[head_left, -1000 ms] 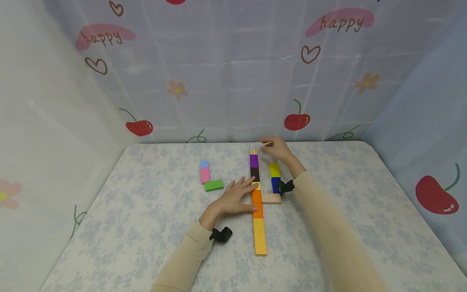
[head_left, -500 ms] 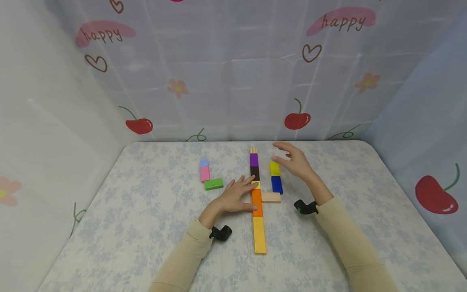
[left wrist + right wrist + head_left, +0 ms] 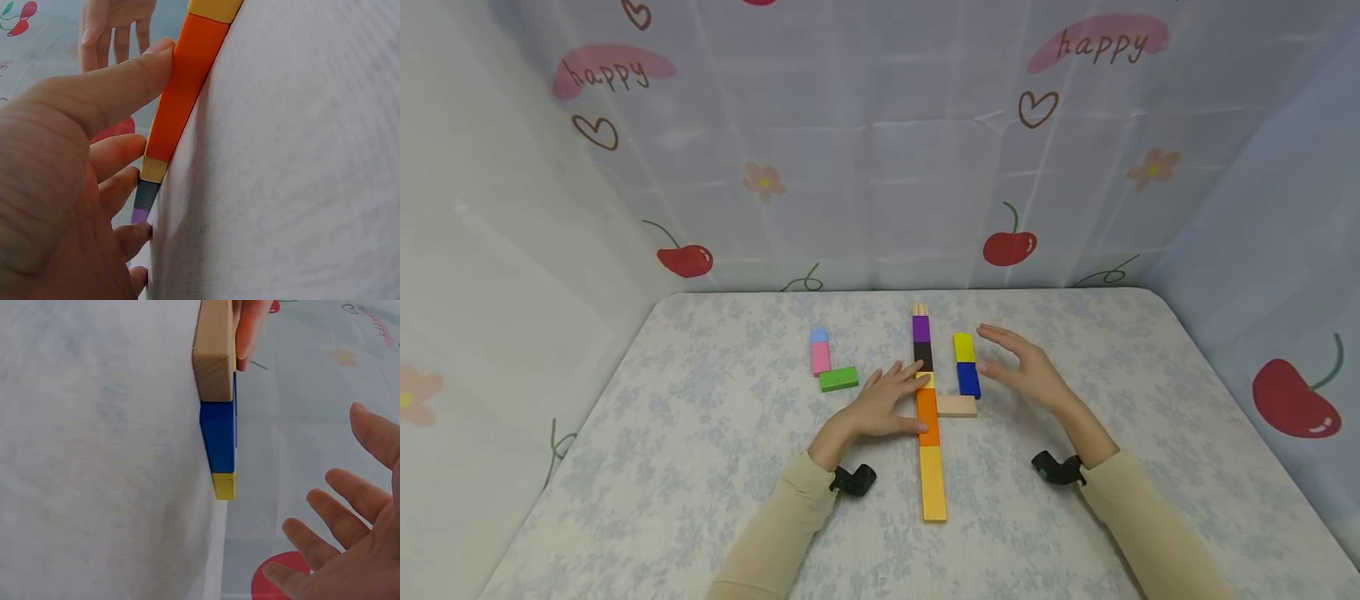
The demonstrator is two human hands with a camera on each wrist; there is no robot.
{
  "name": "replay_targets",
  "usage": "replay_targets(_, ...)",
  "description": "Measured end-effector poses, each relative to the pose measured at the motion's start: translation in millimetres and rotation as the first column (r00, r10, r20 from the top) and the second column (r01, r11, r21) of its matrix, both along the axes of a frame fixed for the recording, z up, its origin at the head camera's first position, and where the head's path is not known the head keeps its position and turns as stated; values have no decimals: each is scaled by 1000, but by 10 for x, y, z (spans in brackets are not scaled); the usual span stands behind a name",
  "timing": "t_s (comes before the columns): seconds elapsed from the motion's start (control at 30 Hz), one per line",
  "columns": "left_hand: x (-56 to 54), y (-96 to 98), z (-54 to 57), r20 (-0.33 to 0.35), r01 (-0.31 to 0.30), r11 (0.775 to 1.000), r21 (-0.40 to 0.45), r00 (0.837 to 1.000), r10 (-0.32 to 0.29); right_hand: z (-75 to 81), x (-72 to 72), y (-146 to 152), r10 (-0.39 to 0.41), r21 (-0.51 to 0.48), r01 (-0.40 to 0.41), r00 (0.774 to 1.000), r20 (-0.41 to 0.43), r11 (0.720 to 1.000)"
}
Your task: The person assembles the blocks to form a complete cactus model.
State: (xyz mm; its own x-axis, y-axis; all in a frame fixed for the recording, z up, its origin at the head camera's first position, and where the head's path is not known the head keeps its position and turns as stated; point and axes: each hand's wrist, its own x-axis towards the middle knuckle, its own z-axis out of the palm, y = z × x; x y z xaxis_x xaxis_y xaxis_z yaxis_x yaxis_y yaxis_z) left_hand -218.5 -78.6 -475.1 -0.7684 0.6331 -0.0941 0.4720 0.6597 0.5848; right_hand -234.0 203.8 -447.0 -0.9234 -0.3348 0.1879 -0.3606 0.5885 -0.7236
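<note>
A straight column of blocks runs down the middle of the head view: purple (image 3: 921, 328), black (image 3: 922, 357), a small pale yellow piece, orange (image 3: 928, 404) and long yellow (image 3: 933, 485). Pale stick-like ends (image 3: 920, 308) show at its far tip. My left hand (image 3: 883, 407) rests on the column from the left, fingers spread; the left wrist view has its thumb touching the orange block's edge (image 3: 187, 81). My right hand (image 3: 1026, 367) hovers with parted fingers and holds nothing, just right of a yellow block (image 3: 964, 347) and a blue block (image 3: 968, 380).
A plain wooden block (image 3: 957, 407) lies crosswise between the column and the blue block. Left of the column are a green block (image 3: 838, 379), a pink block (image 3: 820, 357) and a light blue block (image 3: 818, 335). A patterned curtain (image 3: 872, 167) hangs behind the table.
My right hand has drawn back from the column's far tip, toward me and to the right, its fingers parting. My left hand has stayed on the column.
</note>
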Motion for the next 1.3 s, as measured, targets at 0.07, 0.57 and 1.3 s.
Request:
replay_targets(0.07,-1,5,-8,-1,-1,1000,-5,1000,1,-36,25,13,12,-1,-12,1000,0,1000)
replay_targets(0.57,6,22,-14,2,-9,1000,-15,1000,9,-319,56,30,59,147,-67,997,53,987)
replay_targets(1.3,2,-4,-10,5,-8,1000,-10,1000,8,-388,100,-34,125,242,-124,992,12,962)
